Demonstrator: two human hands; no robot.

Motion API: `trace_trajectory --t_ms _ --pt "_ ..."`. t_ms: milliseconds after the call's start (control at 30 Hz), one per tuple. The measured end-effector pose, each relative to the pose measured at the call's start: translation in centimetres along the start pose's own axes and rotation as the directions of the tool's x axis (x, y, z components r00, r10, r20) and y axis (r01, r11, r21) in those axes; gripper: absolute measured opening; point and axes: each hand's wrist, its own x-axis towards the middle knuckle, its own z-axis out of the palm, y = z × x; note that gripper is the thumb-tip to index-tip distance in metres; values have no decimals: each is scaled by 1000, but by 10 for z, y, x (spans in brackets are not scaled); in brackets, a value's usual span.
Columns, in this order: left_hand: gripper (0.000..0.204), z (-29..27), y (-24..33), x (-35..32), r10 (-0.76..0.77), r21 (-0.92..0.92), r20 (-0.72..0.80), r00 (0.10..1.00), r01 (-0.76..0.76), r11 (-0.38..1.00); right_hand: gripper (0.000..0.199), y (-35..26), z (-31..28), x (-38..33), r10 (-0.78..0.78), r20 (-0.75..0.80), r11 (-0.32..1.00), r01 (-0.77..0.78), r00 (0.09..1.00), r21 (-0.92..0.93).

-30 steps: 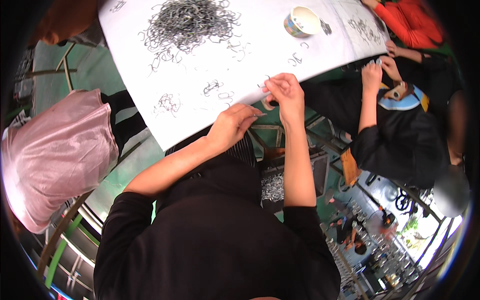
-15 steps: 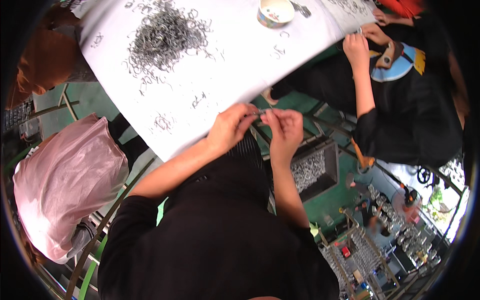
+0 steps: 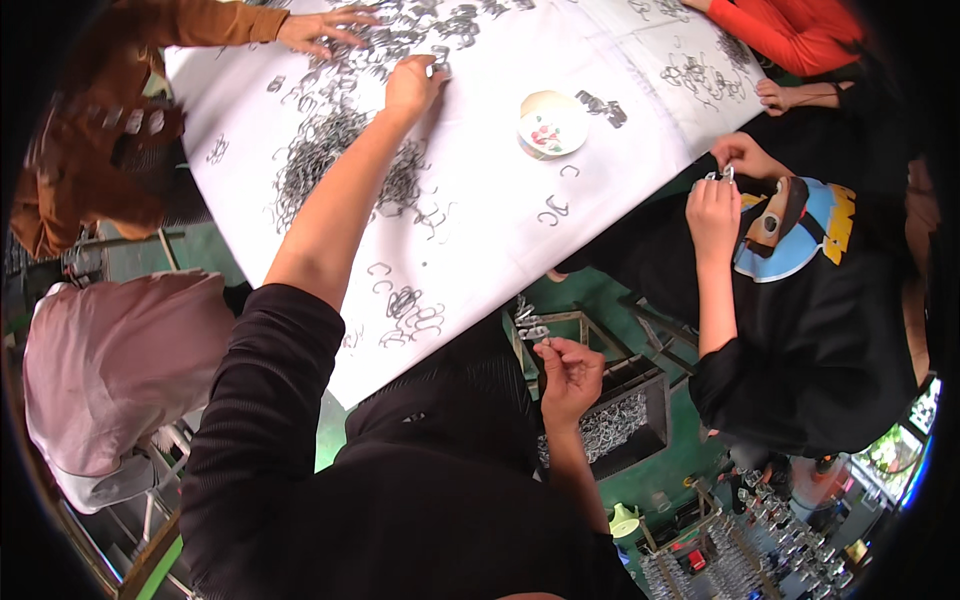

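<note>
Far off, the left hand (image 3: 408, 88) touches a small grey metal clip (image 3: 439, 66), finger grip unclear; the right hand (image 3: 572, 382) pinches a shiny silver metal piece (image 3: 535, 333), best kept steady.

Exposure: bright overall, white tabletop (image 3: 490, 240) near washed-out | Shadow: soft, grey, beside left hand (image 3: 408, 90) | Darks: black shirt (image 3: 430, 510) loses most detail | Glare: daylit opening (image 3: 900, 445) at right rim (blue fringing there) | Optics: fisheye, edges bowed, corners black | Focus: lower-right background (image 3: 770, 540) soft
</note>
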Motion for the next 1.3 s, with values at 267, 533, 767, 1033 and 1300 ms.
trace_trajectory --t_ms 267,533,767,1033,1300 --pt "35 -6 -17 35 -28 173 360 933 -37 984 27 6 -2 2 17 17 999 -16 1000 -47" --pt "28 -60 52 -76 -124 -449 488 864 371 813 16 10 7 -8 -22 -14 1000 22 1000 11" --pt "19 -106 135 -253 62 -718 669 740 624 308 21 11 15 -18 -30 6 999 31 1000 -24" --pt "13 -139 165 -306 -14 -764 571 821 538 356 16 7 31 -38 -49 12 999 49 999 22" --pt "12 -143 153 -331 -46 -767 411 910 373 522 15 9 27 -44 125 172 989 -109 977 -102"
